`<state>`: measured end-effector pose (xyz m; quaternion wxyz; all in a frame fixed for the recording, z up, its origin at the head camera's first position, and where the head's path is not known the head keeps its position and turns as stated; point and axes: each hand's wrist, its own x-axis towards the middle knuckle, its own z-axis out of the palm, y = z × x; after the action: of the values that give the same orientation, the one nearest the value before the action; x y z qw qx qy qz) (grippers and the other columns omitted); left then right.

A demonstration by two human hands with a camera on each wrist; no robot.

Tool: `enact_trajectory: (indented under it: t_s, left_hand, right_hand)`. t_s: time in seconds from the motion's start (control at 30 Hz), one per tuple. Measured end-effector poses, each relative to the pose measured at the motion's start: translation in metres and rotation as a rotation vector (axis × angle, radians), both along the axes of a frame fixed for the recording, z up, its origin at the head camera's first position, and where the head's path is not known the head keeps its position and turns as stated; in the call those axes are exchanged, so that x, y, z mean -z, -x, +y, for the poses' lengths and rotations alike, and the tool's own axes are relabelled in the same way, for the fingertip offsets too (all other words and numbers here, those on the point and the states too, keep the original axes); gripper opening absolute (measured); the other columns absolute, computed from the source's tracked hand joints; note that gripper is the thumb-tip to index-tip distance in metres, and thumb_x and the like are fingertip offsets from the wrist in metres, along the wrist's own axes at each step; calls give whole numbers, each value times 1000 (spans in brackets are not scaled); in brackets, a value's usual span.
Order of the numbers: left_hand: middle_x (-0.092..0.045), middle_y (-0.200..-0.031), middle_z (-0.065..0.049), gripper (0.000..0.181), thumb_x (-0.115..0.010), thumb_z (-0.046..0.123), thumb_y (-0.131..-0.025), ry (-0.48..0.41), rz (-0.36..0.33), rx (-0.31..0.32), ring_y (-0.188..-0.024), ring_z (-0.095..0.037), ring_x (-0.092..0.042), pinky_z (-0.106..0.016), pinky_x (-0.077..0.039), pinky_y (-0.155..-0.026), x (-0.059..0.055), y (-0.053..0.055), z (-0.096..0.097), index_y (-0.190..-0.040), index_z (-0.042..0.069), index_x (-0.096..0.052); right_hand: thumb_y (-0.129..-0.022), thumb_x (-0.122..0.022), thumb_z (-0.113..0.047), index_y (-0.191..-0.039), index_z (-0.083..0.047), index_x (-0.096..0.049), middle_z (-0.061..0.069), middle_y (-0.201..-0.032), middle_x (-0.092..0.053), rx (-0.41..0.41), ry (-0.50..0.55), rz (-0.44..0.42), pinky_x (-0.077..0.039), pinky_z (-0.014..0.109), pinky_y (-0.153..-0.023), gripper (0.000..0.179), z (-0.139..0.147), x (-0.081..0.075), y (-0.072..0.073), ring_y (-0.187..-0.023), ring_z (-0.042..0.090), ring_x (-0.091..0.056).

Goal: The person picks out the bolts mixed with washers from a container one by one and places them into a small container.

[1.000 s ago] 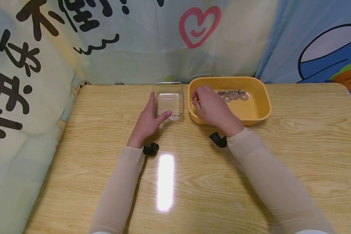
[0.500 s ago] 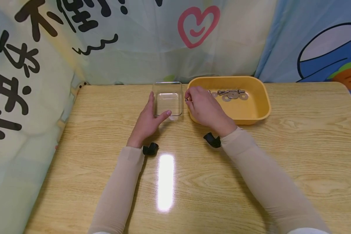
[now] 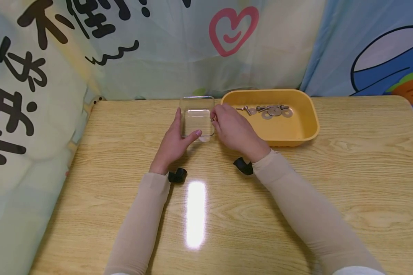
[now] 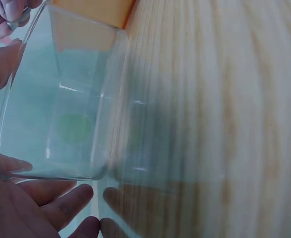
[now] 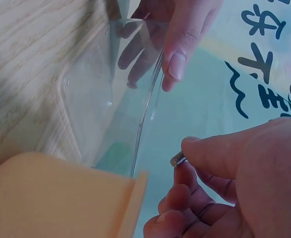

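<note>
Screw is what the right hand has, pinched between thumb and forefinger, with its threaded end poking out and the rest hidden by the fingers. That hand is at the right side of a clear plastic box, near its rim; whether the screw is over the rim or just outside it is hard to say from these angles.

The left hand is at the box's near left corner, fingers fairly straight and spread along the left side, thumb stretched away from them across the near side.

The box sits on the wood-grain counter, just left of a yellow tray. In the tray, toward its far side, are more bolts and some flat washers, several overlapping. Both arms wear beige sleeves, with a black piece at each wrist. Behind the counter hangs a printed curtain with a pink heart and dark lettering.
</note>
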<state>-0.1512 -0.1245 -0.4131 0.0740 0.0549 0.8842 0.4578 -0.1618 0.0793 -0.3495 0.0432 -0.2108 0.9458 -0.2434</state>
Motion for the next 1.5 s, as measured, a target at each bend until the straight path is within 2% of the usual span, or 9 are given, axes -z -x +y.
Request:
enact_trajectory:
  t_s: [0.27,0.7,0.9,1.13,1.5]
  left_hand:
    - [-12,-168,-9,105,-62,59,-94,12,1,-1,-152,-25,-17,-41,-19,-121,0,0,1,-163,15,3]
    - [-12,-167,-12,104,-62,57,-95,26,10,2,-152,-27,-18,-41,-19,-121,0,1,1,-163,11,1]
    - [-12,-167,-11,104,-62,58,-94,28,4,0,-152,-27,-17,-42,-19,-121,0,0,1,-163,13,2]
    - [-13,-167,-10,104,-62,60,-93,18,-1,-5,-152,-27,-18,-43,-21,-121,1,0,1,-163,16,2]
    - [-14,-167,-10,105,-63,59,-93,27,-2,-12,-152,-26,-19,-42,-20,-121,1,1,1,-163,17,3]
  right_hand:
    - [-104,-53,-9,-114,-1,-56,15,-107,-54,-14,-12,10,-48,43,-85,14,-5,3,-1,-97,29,-51]
    - [-104,-53,-10,-111,-2,-56,12,-103,-55,-26,-39,17,-50,41,-80,11,-12,8,0,-91,26,-53]
    - [-104,-54,-11,-113,-2,-58,14,-107,-56,-30,-50,16,-50,42,-81,13,-12,9,0,-94,28,-54]
    - [-102,-56,-9,-114,-2,-58,15,-111,-57,-39,-105,23,-52,43,-82,14,-14,9,-1,-98,29,-54]
    - [-102,-58,-10,-108,-2,-60,14,-106,-56,-73,-177,67,-52,43,-81,10,-17,11,-1,-98,30,-52]
